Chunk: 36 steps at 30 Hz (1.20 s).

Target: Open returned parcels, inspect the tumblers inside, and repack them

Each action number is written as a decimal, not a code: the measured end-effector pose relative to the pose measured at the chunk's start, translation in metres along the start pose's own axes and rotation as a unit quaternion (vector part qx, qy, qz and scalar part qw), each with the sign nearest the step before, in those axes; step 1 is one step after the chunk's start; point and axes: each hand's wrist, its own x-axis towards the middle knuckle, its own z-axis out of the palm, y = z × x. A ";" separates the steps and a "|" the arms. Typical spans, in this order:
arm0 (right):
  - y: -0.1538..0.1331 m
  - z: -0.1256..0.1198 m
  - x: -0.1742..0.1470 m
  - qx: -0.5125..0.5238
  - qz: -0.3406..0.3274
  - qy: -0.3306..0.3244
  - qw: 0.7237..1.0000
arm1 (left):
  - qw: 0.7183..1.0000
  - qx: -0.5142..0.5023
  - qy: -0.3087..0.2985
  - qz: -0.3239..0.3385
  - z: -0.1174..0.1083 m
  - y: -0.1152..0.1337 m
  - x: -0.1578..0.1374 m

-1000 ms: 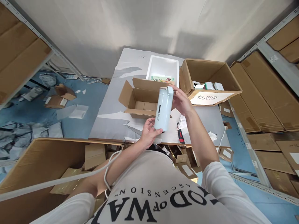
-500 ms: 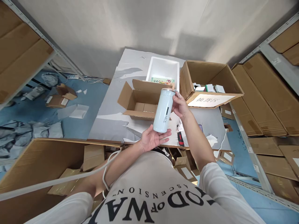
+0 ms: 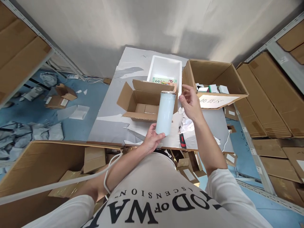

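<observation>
A light blue water bottle (image 3: pixel 165 114) stands nearly upright in front of me, its plain side facing the camera. My left hand (image 3: pixel 152 138) grips it near the base, with the thumb across the front. To the right of the bottle, my right hand (image 3: pixel 190 100) is raised and apart from it, fingers loosely curled and spread, holding nothing. Just behind the bottle sits an open cardboard box (image 3: pixel 133 114), its flaps up; the bottle hides part of its right side.
Behind is a white foam box (image 3: pixel 165 65) with colourful printed packs inside. A larger carton (image 3: pixel 215 71) with a handwritten label holds small boxes. A red-and-black box cutter (image 3: pixel 182 141) and crumpled paper (image 3: pixel 186 124) lie on the table (image 3: pixel 104 117). A white cable (image 3: pixel 71 181) crosses my left arm.
My right hand has let go of the bottle's top and moved right. My left hand has closed round the base. The bottle has turned, so its lettering no longer shows.
</observation>
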 end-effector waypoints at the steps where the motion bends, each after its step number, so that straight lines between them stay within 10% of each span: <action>1: -0.008 -0.004 -0.002 -0.039 -0.011 -0.025 0.999 | 0.999 0.022 0.015 0.021 0.002 -0.002 0.001; 9: -0.023 -0.011 0.004 -0.233 0.016 -0.083 0.969 | 0.961 0.180 0.103 0.180 0.007 -0.022 0.000; 16: -0.007 -0.012 0.013 -0.004 0.058 -0.176 0.983 | 0.952 0.200 0.096 0.210 0.002 -0.025 -0.012; 23: 0.008 -0.015 0.005 0.173 0.083 -0.191 0.963 | 0.998 0.014 -0.052 0.026 -0.013 -0.017 -0.031; 30: 0.000 -0.007 -0.015 0.210 0.103 -0.253 0.939 | 0.986 0.106 0.035 0.121 -0.023 -0.025 -0.031; 36: 0.004 -0.002 -0.028 0.182 0.101 -0.162 0.964 | 0.964 0.224 0.001 0.143 -0.046 -0.021 -0.033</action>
